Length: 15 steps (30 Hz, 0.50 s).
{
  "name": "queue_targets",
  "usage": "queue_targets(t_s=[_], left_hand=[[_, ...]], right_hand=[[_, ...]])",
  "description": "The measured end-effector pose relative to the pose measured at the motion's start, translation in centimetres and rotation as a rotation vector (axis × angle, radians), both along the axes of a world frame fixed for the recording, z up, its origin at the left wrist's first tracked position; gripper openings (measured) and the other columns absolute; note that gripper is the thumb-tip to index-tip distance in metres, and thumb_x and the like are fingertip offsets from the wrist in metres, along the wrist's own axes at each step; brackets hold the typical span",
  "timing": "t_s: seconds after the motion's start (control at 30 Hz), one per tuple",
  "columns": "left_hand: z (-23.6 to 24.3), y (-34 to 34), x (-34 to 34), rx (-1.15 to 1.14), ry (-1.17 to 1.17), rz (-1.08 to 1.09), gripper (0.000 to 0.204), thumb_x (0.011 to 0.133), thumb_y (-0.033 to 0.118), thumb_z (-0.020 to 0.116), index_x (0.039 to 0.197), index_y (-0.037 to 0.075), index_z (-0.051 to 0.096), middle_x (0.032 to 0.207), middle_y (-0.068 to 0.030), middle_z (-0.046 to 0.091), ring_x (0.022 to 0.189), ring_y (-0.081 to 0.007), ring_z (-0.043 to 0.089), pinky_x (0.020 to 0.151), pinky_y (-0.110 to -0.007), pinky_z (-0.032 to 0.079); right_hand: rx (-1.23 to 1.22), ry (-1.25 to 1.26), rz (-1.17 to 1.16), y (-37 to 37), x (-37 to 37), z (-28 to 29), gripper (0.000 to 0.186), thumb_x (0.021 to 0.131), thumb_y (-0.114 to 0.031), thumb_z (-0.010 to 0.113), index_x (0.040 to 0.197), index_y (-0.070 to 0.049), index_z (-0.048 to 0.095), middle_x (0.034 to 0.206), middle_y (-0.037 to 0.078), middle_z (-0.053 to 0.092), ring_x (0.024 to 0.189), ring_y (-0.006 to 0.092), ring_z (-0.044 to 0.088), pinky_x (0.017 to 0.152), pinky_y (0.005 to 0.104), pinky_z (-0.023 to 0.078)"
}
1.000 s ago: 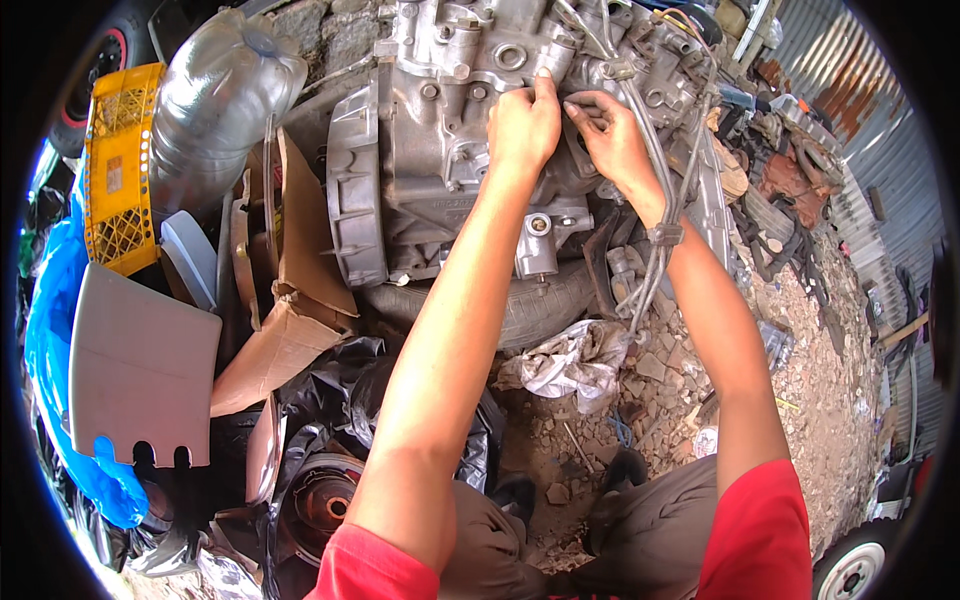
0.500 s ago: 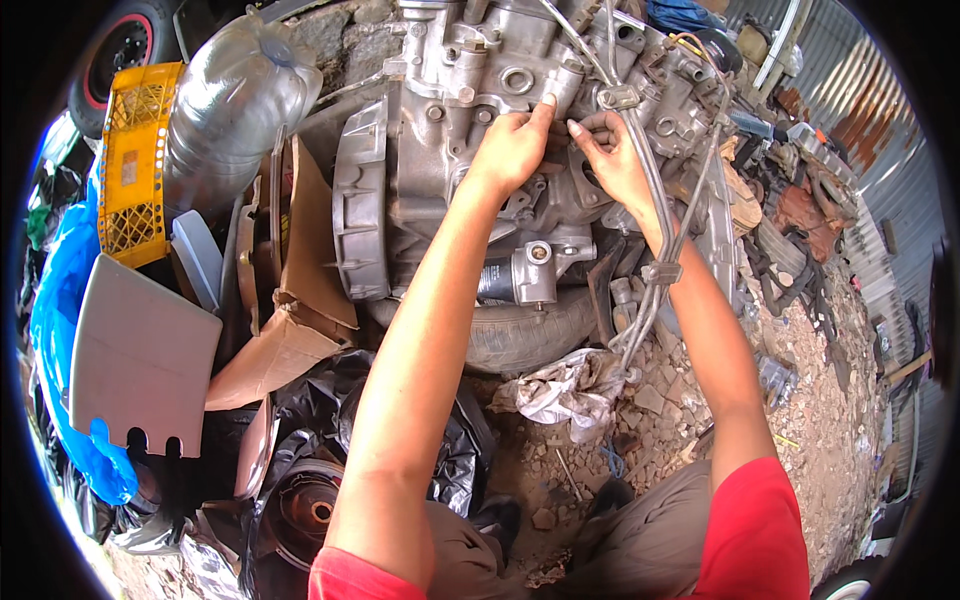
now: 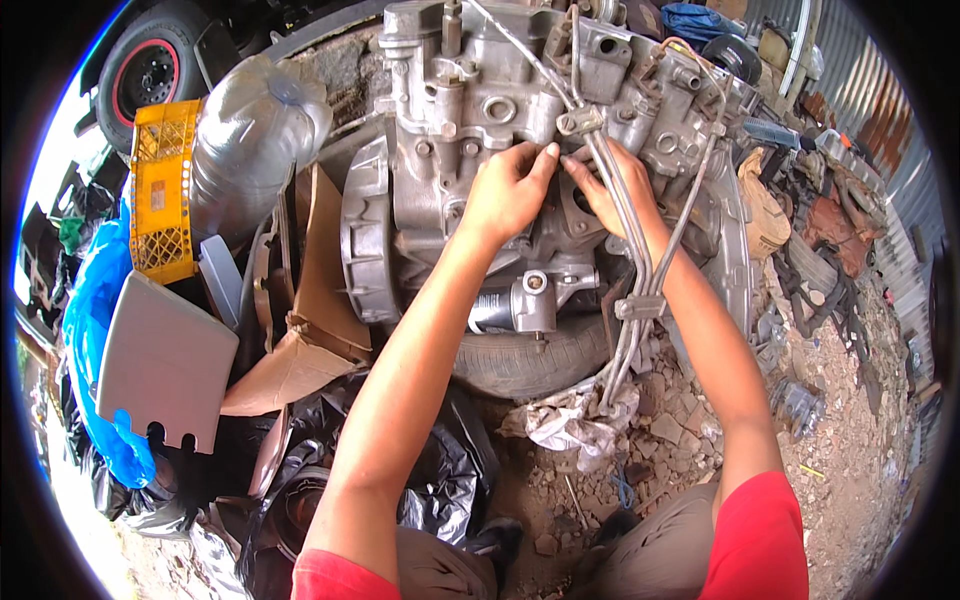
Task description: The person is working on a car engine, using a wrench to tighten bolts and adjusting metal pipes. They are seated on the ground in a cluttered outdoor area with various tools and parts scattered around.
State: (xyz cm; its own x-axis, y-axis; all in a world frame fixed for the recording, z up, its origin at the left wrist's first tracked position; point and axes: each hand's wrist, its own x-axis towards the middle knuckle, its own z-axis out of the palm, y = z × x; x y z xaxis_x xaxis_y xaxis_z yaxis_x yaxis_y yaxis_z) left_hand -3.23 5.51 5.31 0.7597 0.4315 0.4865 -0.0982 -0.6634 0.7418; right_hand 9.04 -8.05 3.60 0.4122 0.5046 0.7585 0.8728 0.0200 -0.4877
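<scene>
A large grey metal engine block (image 3: 420, 205) stands in front of me. Against its side, my left hand (image 3: 508, 192) has its fingers curled inward and the thumb stretched along them. My right hand (image 3: 612, 188) is close beside it, thumb toward the left hand, fingers bent into the same recess. Whatever the fingertips grip there is hidden. A bundle of thin metal pipes (image 3: 628, 222) passes in front of my right hand, joined by an upper clamp (image 3: 580, 122) and a lower clamp (image 3: 640, 306). Below the hands sits a cylindrical metal housing (image 3: 534, 300) with a bolt.
Under the engine lies a tyre (image 3: 530, 362). To the left are a cardboard box (image 3: 330, 270), a big clear plastic bottle (image 3: 245, 150), a yellow perforated plastic piece (image 3: 165, 190) and a beige panel (image 3: 165, 355). Rubble (image 3: 680, 430) and a white crumpled bag (image 3: 575, 425) cover ground nearer me.
The view has shifted, so the surroundings sit lower. Both hands have moved slightly down the engine's side; the left thumb has left the round boss. The pipes appear further left against the engine.
</scene>
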Motion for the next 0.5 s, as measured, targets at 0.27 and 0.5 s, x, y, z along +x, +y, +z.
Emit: queue_targets(t_s=[0.27,0.5], left_hand=[[0.7,1.0,-0.1,-0.472,0.016,-0.386,0.054,0.101,0.042,0.047,0.112,-0.008,0.062,0.106,-0.0174,0.067,0.097,-0.0212,0.065,0.070,-0.032,0.061],[1.2,0.6,-0.6,-0.257,-0.002,-0.295,0.054,0.100,0.042,0.049,0.109,-0.010,0.062,0.097,-0.0150,0.067,0.081,-0.0166,0.065,0.065,-0.032,0.059]], right_hand=[[-0.001,-0.018,-0.003,-0.3,-0.5,0.6,0.018,0.086,-0.006,0.064,0.103,0.001,0.064,0.092,0.015,0.066,0.078,0.0281,0.066,0.066,0.0365,0.050],[0.073,-0.129,-0.040,0.3,-1.1,0.2,0.012,0.088,-0.007,0.063,0.097,0.001,0.061,0.088,0.019,0.061,0.082,0.0382,0.062,0.074,0.0416,0.050]])
